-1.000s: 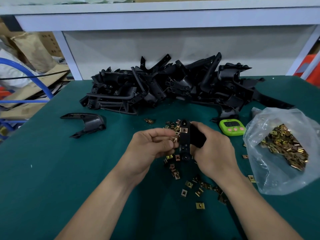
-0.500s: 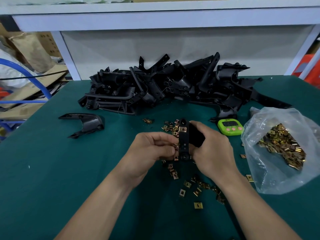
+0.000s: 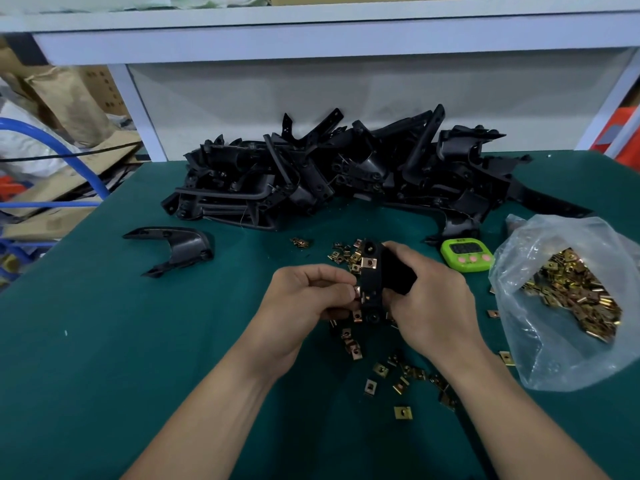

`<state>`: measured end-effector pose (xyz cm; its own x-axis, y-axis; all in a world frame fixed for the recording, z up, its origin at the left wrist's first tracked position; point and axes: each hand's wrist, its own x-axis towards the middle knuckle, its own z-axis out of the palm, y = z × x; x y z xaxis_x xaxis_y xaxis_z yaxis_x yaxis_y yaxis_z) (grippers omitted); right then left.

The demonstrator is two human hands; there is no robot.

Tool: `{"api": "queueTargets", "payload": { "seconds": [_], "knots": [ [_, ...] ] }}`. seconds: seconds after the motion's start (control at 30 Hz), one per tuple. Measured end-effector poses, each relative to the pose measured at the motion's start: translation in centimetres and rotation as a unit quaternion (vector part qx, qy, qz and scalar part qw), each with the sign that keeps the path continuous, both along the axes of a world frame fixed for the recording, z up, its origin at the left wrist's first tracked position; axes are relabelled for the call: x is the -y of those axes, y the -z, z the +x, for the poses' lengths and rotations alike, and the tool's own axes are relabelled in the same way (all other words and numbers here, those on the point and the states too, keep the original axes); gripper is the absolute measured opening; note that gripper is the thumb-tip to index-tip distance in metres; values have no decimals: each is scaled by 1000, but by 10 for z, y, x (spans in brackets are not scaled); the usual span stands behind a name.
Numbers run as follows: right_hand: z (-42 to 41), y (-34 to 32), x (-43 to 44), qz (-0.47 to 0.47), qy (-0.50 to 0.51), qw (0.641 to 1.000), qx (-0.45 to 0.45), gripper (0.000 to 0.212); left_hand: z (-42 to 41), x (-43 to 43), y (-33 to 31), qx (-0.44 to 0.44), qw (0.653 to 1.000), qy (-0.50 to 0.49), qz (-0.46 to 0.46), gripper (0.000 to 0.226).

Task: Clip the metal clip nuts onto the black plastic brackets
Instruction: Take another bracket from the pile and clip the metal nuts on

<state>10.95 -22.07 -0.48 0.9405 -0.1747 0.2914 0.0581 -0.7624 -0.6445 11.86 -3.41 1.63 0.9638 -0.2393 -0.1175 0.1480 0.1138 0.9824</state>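
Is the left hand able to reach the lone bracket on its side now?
Probably yes: only bare table lies between the left hand and the lone bracket. But it pinches a clip nut, so it must let go first.

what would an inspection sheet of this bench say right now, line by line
surface: green mat, flat
job's things: held bracket carries one fitted clip nut; second clip nut sits at its left edge; loose clip nuts scattered near the hands; clip nut bag at right; bracket pile at the back; single bracket apart at left
clutter: green timer beside the bag
grippers: left hand pinches the second clip nut; right hand grips the held bracket
cables: black cable and blue hose off the table, left
surroundings: white shelf frame behind; cardboard boxes at left
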Motion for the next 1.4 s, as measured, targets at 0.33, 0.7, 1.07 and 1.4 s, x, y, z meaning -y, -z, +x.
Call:
{"api": "queueTargets", "payload": {
  "seconds": [0.33, 0.7, 1.07, 1.4],
  "knots": [
    [-2, -5, -1, 0, -6, 1000, -14, 72, 0, -3, 6, 4, 999, 40, 29, 26],
    [-6, -2, -13, -21, -11, 1000, 17, 65, -6, 11, 7, 32, 999, 9, 24, 38],
    [-9, -6, -15, -30, 47, 998, 8, 56, -28, 38, 8, 166, 935, -140, 281, 10],
    [-11, -36, -8, 135, -56, 987, -70, 53, -18, 48, -23, 180, 948, -176, 194, 10]
  ]
}}
